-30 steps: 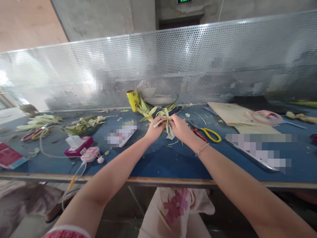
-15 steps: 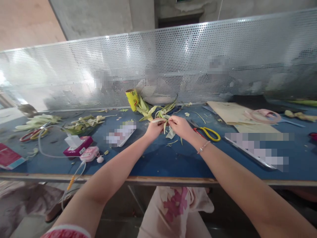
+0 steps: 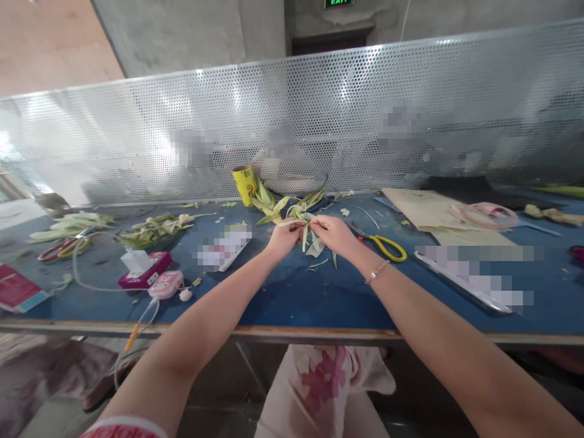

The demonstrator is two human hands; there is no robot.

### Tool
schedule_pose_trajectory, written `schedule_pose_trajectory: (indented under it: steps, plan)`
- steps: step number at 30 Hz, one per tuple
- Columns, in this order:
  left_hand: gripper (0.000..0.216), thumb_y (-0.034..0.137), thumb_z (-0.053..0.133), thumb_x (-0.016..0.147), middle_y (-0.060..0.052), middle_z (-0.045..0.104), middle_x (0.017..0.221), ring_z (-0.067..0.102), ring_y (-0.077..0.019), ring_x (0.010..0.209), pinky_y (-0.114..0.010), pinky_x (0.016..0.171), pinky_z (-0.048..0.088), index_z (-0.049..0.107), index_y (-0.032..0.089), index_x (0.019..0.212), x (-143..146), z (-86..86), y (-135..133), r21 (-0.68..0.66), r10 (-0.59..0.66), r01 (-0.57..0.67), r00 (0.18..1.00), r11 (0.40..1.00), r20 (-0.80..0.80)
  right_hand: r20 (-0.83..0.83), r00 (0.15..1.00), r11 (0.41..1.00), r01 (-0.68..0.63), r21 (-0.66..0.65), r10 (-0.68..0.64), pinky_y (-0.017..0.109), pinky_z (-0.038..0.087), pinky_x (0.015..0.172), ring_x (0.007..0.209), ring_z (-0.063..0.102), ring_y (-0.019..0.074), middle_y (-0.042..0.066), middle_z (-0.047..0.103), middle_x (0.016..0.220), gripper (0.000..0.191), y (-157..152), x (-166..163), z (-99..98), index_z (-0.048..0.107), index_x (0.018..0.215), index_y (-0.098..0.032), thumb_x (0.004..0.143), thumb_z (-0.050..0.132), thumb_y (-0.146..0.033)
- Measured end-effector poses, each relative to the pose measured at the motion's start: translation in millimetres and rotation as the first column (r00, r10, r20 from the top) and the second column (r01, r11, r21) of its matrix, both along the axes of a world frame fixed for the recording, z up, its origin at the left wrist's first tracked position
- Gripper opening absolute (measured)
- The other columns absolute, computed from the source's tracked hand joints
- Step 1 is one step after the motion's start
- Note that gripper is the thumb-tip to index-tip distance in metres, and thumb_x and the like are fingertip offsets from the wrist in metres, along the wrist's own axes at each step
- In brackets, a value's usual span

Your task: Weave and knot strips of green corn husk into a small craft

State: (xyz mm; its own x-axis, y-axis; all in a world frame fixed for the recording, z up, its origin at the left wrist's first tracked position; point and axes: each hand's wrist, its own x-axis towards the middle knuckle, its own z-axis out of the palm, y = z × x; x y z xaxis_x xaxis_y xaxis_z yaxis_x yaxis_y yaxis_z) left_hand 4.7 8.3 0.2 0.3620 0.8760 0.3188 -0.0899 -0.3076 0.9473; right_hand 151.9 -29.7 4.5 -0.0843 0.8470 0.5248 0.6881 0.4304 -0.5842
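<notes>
My left hand [image 3: 286, 236] and my right hand [image 3: 329, 231] meet over the middle of the blue table, both with fingers closed on pale green corn husk strips [image 3: 305, 237]. Narrow strip ends stick out between the two hands. My fingertips hide part of the husk. Just behind them lies a pile of green husk leaves [image 3: 272, 210], beside a yellow can-like tube [image 3: 245, 185]. Scissors with red and yellow handles [image 3: 387, 248] rest to the right of my right hand, their blades partly covered by it.
A phone [image 3: 225, 248] lies left of my hands; a larger blurred-out tablet-like device [image 3: 465, 286] lies right. Further left are a purple box [image 3: 145, 271] with a white plug, a pink case [image 3: 165, 285], another pair of scissors [image 3: 64, 248] and husk heaps [image 3: 157, 231]. A perforated metal screen [image 3: 319, 121] stands behind.
My hands stay together on the husk strips, with only slight finger movement. The view has tipped up a little, showing more of the exit sign.
</notes>
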Motion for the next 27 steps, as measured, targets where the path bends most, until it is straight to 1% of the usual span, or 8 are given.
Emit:
schedule_pose_trajectory:
  steps: [3, 6, 8, 10, 13, 18, 23, 27]
  plan:
    - [0.015, 0.022, 0.073, 0.061, 0.001, 0.062, 0.06, 0.053, -0.0085, 0.053, -0.023, 0.055, 0.044, 0.062, 0.015, 0.069, 0, -1.2, 4, 0.039, 0.023, -0.023, 1.0, 0.999, 0.02, 0.011, 1.0, 1.0, -0.023, 0.022, 0.022, 0.027, 0.034, 0.059, 0.057, 0.046, 0.0143, -0.001, 0.051, 0.06, 0.019, 1, 2, -1.9, 0.06, 0.081, -0.019, 0.085, 0.044, -0.029]
    - [0.015, 0.023, 0.072, 0.063, -0.002, 0.066, 0.07, 0.06, -0.0126, 0.068, -0.029, 0.069, 0.049, 0.063, 0.015, 0.071, -2, -1.5, 11, 0.099, 0.061, -0.066, 0.997, 0.993, 0.047, 0.013, 0.999, 0.983, -0.04, 0.177, 0.038, 0.031, 0.041, 0.071, 0.074, 0.054, 0.0182, 0.005, 0.058, 0.075, 0.023, 3, 4, -4.3, 0.06, 0.081, -0.019, 0.087, 0.04, -0.027]
    - [0.014, 0.023, 0.071, 0.065, -0.003, 0.067, 0.075, 0.06, -0.0137, 0.072, -0.03, 0.072, 0.049, 0.064, 0.015, 0.074, -5, -0.8, 14, 0.169, 0.077, -0.084, 0.996, 0.982, 0.046, 0.0, 1.0, 0.956, -0.006, 0.292, 0.007, 0.034, 0.042, 0.079, 0.084, 0.055, 0.0204, 0.008, 0.058, 0.085, 0.019, 5, 6, -5.7, 0.06, 0.081, -0.019, 0.085, 0.042, -0.023]
    - [0.014, 0.024, 0.07, 0.068, -0.004, 0.067, 0.081, 0.061, -0.0141, 0.076, -0.03, 0.075, 0.049, 0.066, 0.016, 0.078, -7, 0.6, 15, 0.246, 0.055, -0.059, 0.998, 0.968, 0.024, -0.014, 0.999, 0.929, 0.036, 0.369, -0.033, 0.038, 0.043, 0.085, 0.09, 0.055, 0.0222, 0.009, 0.057, 0.09, 0.013, 7, 7, -6.6, 0.059, 0.085, -0.019, 0.081, 0.047, -0.019]
    - [0.014, 0.026, 0.069, 0.07, -0.005, 0.068, 0.088, 0.061, -0.0144, 0.082, -0.03, 0.078, 0.048, 0.066, 0.017, 0.081, -10, 3.2, 12, 0.316, -0.028, 0.034, 0.999, 0.948, -0.026, -0.002, 0.999, 0.898, 0.039, 0.438, -0.042, 0.042, 0.042, 0.092, 0.098, 0.054, 0.0248, 0.01, 0.057, 0.096, 0.017, 7, 8, -7.2, 0.056, 0.092, -0.019, 0.075, 0.052, -0.015]
    - [0.008, 0.02, 0.066, 0.072, -0.004, 0.066, 0.083, 0.059, -0.0125, 0.078, -0.028, 0.076, 0.047, 0.065, 0.017, 0.08, -9, 5.7, 6, 0.324, -0.033, 0.045, 0.999, 0.945, -0.043, 0.009, 1.0, 0.898, -0.017, 0.44, 0.015, 0.039, 0.046, 0.081, 0.086, 0.056, 0.0218, 0.008, 0.055, 0.091, 0.016, 3, 4, -6.0, 0.052, 0.088, -0.02, 0.075, 0.048, -0.013]
    - [0.011, 0.016, 0.067, 0.07, 0.0, 0.062, 0.074, 0.054, -0.0084, 0.066, -0.024, 0.067, 0.044, 0.063, 0.016, 0.08, -8, 6.5, 7, 0.265, 0.028, -0.025, 1.0, 0.964, -0.009, -0.045, 0.999, 0.899, 0.036, 0.437, -0.018, 0.034, 0.046, 0.07, 0.071, 0.052, 0.0174, 0.005, 0.053, 0.082, 0.009, -5, 1, -0.9, 0.048, 0.077, -0.021, 0.075, 0.046, -0.013]
    - [0.016, 0.014, 0.071, 0.065, 0.002, 0.06, 0.069, 0.053, -0.0071, 0.065, -0.021, 0.065, 0.042, 0.062, 0.015, 0.077, -8, 6.3, 8, 0.204, 0.03, -0.042, 0.998, 0.978, 0.061, 0.019, 1.0, 0.93, 0.0, 0.366, -0.007, 0.031, 0.043, 0.063, 0.063, 0.05, 0.0158, 0.002, 0.051, 0.068, 0.011, -9, -1, 0.3, 0.047, 0.069, -0.021, 0.079, 0.049, -0.019]
